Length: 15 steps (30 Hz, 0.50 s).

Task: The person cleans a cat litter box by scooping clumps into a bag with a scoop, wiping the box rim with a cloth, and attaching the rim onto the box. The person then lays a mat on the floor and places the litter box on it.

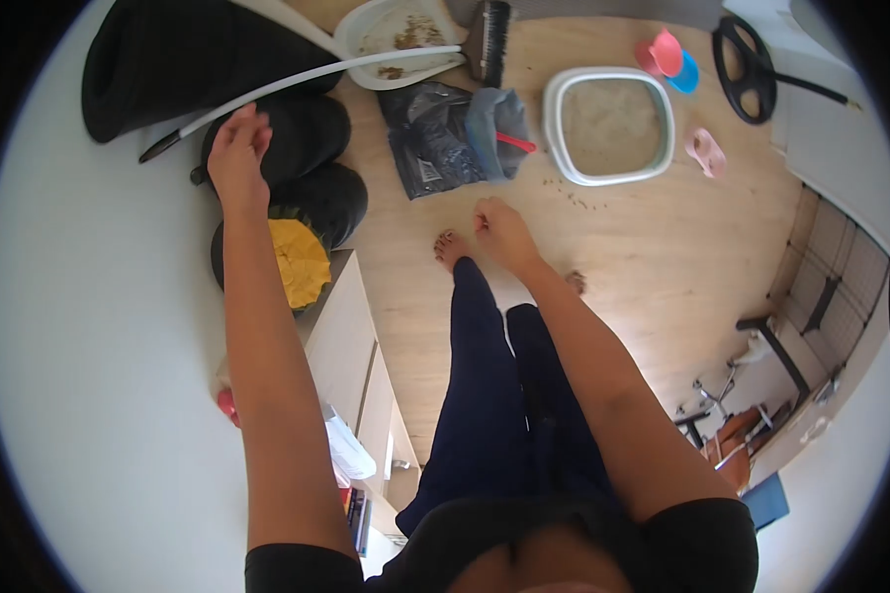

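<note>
My left hand [239, 158] is raised at the upper left, its fingers loosely bent and partly apart. Its fingertips are just below the white handle of a broom [356, 63]; whether they touch it I cannot tell. The broom's dark bristle head [489, 44] rests by a white dustpan [405, 40] with brown bits in it. My right hand [504, 235] hangs over the floor in front of my feet, fingers curled in, with nothing visible in it. Nearest to it are a grey bag [494, 128] with a red-handled tool [516, 142] and a white-rimmed litter tray [556, 128].
A black plastic bag [430, 148] lies beside the grey one. Small crumbs [576, 198] are scattered below the tray. Pink [663, 51] and blue cups [684, 73] stand behind it. Black rounded objects [297, 128] and a wooden cabinet [341, 316] line the left; a wire-grid panel [831, 267] is at right.
</note>
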Each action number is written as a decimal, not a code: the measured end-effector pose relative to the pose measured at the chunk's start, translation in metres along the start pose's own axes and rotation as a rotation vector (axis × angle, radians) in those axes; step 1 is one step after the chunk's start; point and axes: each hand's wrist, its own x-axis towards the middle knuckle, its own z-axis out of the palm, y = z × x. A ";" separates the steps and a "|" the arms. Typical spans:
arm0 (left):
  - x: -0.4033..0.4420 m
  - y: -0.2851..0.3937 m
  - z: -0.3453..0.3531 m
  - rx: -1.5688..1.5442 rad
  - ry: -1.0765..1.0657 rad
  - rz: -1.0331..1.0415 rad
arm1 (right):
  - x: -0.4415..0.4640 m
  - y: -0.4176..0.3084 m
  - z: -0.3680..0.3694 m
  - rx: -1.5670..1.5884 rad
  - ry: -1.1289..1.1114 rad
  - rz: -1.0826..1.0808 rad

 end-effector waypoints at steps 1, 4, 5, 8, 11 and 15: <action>-0.006 -0.004 0.002 0.001 -0.026 -0.017 | -0.003 -0.003 -0.007 -0.006 0.015 0.026; -0.019 -0.019 0.012 -0.131 -0.023 -0.094 | -0.004 0.001 -0.027 -0.014 -0.077 0.128; -0.026 -0.029 0.018 -0.104 -0.031 -0.032 | -0.010 0.020 -0.027 -0.048 -0.019 0.015; -0.043 -0.038 0.030 -0.062 -0.057 -0.003 | -0.029 0.072 -0.045 -0.068 -0.027 0.115; -0.045 -0.051 0.036 -0.214 -0.140 -0.234 | -0.061 0.108 -0.069 -0.066 -0.059 0.434; -0.056 -0.067 0.066 -0.036 -0.107 -0.086 | -0.105 0.112 -0.091 -0.121 0.064 0.497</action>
